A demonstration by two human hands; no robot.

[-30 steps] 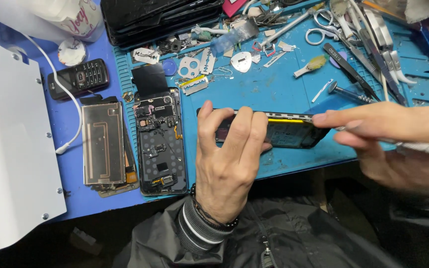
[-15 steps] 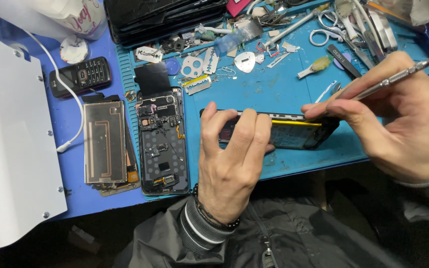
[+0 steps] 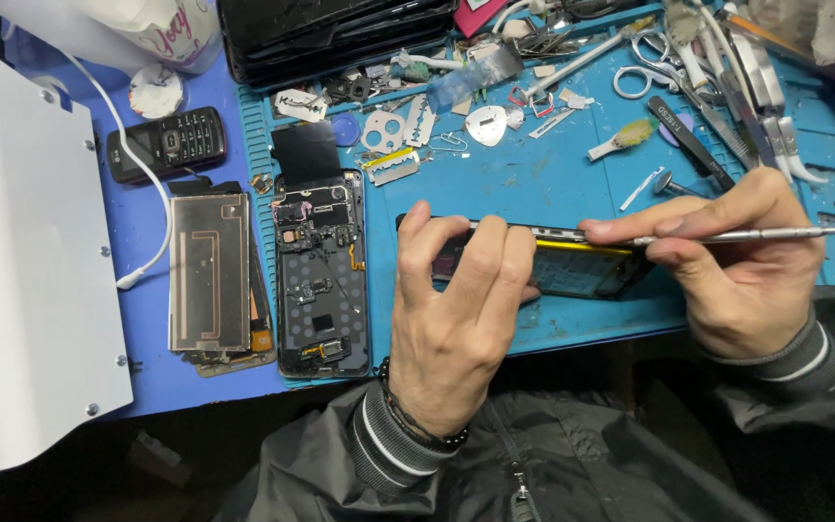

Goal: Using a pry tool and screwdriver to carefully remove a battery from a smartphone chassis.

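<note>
My left hand [image 3: 456, 309] grips an opened smartphone [image 3: 582, 266] that lies sideways on the blue work mat [image 3: 533, 184], fingers curled over its far edge. A yellow strip runs along the phone's top. My right hand [image 3: 736, 266] holds a thin metal pry tool [image 3: 756, 234] flat, its tip resting at the phone's upper right edge. To the left lies a second opened phone body [image 3: 321, 275] showing its boards, and beside it a removed back panel with a coil [image 3: 210, 271].
A black keypad phone [image 3: 166, 143] and a white cable [image 3: 142, 174] lie at the back left. A white box-shaped device [image 3: 21, 261] fills the left side. Scissors [image 3: 654, 68], tweezers [image 3: 698, 135], razor blades and small parts litter the far mat. Dark trays [image 3: 340, 34] stand behind.
My right hand has brought the metal tool down from a raised tilt to lie level against the phone's top edge. My left hand keeps the same hold.
</note>
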